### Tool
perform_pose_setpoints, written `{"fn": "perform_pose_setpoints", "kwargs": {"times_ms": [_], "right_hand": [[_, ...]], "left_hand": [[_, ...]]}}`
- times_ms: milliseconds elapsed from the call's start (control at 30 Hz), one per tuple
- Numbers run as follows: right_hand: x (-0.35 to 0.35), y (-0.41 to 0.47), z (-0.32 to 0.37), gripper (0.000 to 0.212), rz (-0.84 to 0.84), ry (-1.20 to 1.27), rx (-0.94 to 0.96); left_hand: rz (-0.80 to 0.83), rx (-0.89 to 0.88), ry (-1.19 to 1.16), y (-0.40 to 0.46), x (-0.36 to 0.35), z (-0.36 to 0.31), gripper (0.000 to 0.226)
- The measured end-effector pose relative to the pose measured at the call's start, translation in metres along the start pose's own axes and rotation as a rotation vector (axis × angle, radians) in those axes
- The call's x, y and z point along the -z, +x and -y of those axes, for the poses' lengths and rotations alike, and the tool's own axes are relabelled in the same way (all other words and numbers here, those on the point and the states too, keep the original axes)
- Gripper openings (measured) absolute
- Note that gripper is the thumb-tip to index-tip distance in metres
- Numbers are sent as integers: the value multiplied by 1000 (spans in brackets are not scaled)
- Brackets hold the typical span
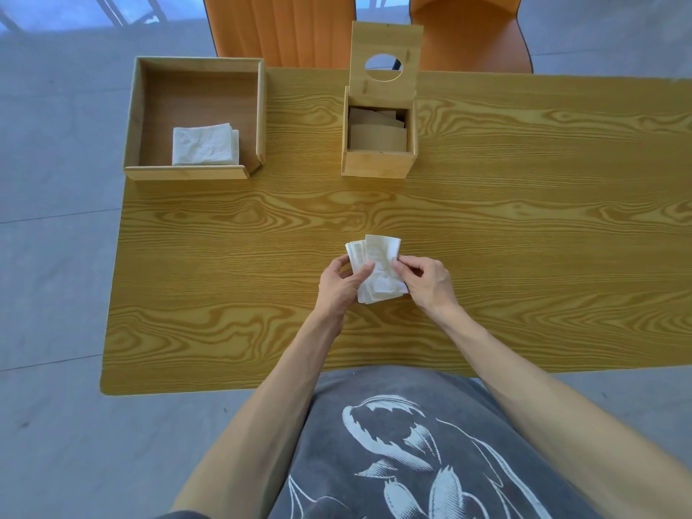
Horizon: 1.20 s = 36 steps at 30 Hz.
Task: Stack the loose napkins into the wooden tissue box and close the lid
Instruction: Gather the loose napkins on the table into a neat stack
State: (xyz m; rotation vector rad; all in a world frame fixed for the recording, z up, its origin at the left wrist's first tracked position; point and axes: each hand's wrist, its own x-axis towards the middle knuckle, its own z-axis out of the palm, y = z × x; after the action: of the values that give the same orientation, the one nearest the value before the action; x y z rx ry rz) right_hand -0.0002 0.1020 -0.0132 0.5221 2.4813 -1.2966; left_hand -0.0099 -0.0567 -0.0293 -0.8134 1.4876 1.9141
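A small bunch of white napkins [376, 264] is held above the middle of the table, fanned slightly. My left hand [342, 284] grips its left edge with the thumb on top, and my right hand [425, 280] pinches its right edge. The wooden tissue box [378, 164] stands further back, its lid [385, 35] with a round hole tilted up and open. Several folded napkins lie inside the box. A second pile of white napkins [205, 144] rests in the wooden tray [187, 172] at the back left.
The wood-grain table [524, 237] stretches wide to the right. Two orange chairs [284, 28] stand behind its far edge. Grey floor surrounds the table on the left.
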Motion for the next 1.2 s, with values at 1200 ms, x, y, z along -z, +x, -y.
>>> {"fn": "perform_pose_setpoints", "kwargs": {"times_ms": [1200], "right_hand": [[5, 7, 8, 26, -1, -305, 349]], "left_hand": [[62, -497, 796, 0, 45, -35, 34]]}}
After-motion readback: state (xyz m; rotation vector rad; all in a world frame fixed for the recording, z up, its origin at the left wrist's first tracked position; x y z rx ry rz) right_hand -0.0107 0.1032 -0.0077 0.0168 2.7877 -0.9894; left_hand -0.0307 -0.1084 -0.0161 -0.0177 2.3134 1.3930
